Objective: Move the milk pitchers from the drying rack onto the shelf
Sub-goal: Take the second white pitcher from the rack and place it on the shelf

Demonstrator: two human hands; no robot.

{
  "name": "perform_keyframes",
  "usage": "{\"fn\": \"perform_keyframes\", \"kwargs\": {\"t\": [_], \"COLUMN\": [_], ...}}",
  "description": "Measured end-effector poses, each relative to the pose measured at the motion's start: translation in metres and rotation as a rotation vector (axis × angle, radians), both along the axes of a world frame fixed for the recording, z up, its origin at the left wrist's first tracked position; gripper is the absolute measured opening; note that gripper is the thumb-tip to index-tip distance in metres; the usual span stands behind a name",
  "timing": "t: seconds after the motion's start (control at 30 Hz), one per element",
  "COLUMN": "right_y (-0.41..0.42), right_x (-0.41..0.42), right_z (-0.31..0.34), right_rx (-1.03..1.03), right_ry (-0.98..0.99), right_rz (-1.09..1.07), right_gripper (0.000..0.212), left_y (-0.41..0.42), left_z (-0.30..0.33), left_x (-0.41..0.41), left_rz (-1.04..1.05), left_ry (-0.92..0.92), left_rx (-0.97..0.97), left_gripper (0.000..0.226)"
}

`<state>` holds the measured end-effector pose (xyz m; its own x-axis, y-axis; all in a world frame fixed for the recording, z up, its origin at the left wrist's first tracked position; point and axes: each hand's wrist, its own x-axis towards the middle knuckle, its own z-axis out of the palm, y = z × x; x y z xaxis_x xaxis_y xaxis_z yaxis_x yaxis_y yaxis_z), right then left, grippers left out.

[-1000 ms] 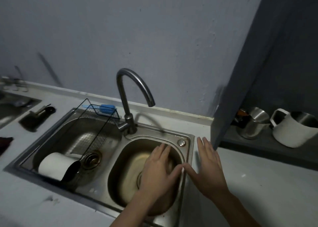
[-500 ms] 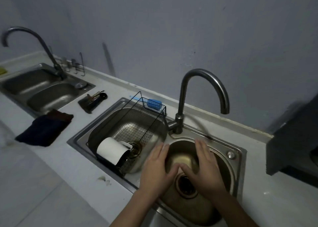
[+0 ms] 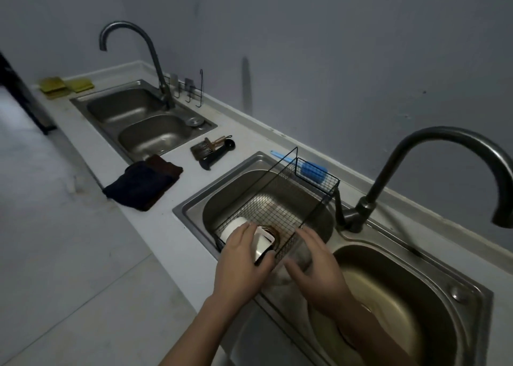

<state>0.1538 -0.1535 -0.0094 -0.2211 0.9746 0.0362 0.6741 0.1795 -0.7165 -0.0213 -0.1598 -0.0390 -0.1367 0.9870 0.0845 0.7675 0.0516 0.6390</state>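
The white milk pitcher (image 3: 241,233) lies on its side in the near corner of the black wire drying rack (image 3: 280,199), which sits inside the left basin of the nearer double sink (image 3: 194,199). Its handle (image 3: 263,240) faces up and toward the right. The left hand (image 3: 241,265) lies over the pitcher's body, fingers curled around it and the thumb against the mouth end; it looks like a grasp, though the pitcher rests on the rack mesh. The right hand (image 3: 316,268) hovers just beside the rack's near right edge, fingers spread and released, holding nothing, above the rim between the two basins.

A blue brush (image 3: 311,171) sits in the small basket at the rack's far corner. The dark curved faucet (image 3: 416,177) rises behind the right basin. On the counter (image 3: 155,227) to the left of this sink lie a dark folded cloth (image 3: 144,184) and a small brush set (image 3: 212,150). Farther along the counter is a second sink (image 3: 144,121) with its own faucet (image 3: 144,57), and yellow-green cloths (image 3: 65,86) lie at the far end.
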Motion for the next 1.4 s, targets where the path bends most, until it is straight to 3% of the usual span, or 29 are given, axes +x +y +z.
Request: {"fn": "perform_keyframes", "kwargs": {"t": [0.17,0.33,0.5,0.6,0.73,0.87,1.17,1.4], "right_y": [0.011,0.026,0.05,0.057,0.057,0.058,0.058,0.059], "right_x": [-0.039,-0.071,-0.085,-0.09,-0.097,-0.098,-0.091,-0.091], "right_z": [0.002,0.006,0.005,0.01,0.013,0.009,0.001,0.002], "right_rx": [-0.098,-0.461,-0.773,-0.858,-0.958,-0.972,-0.923,-0.856], "right_ry": [0.162,0.531,0.804,0.9,0.968,0.97,0.977,1.017], "right_rz": [-0.045,-0.177,-0.438,-0.55,-0.608,-0.609,-0.636,-0.619], "right_gripper": [0.058,0.053,0.017,0.022,0.044,0.046,0.02,0.017], "left_y": [0.013,0.032,0.052,0.061,0.071,0.08,0.089,0.083], "left_z": [-0.003,-0.003,-0.003,-0.005,-0.006,-0.005,-0.001,0.007], "left_x": [-0.025,-0.037,-0.039,-0.038,-0.036,-0.033,-0.024,-0.02], "left_rz": [0.048,0.004,-0.053,-0.05,0.0,0.052,0.222,0.314], "left_ry": [-0.021,-0.027,-0.029,-0.029,-0.033,-0.049,-0.133,-0.297], "left_rx": [-0.038,-0.097,-0.234,-0.284,-0.309,-0.314,-0.297,-0.22], "left_gripper": [0.079,0.077,0.073,0.066,0.055,0.049,0.054,0.041]}}
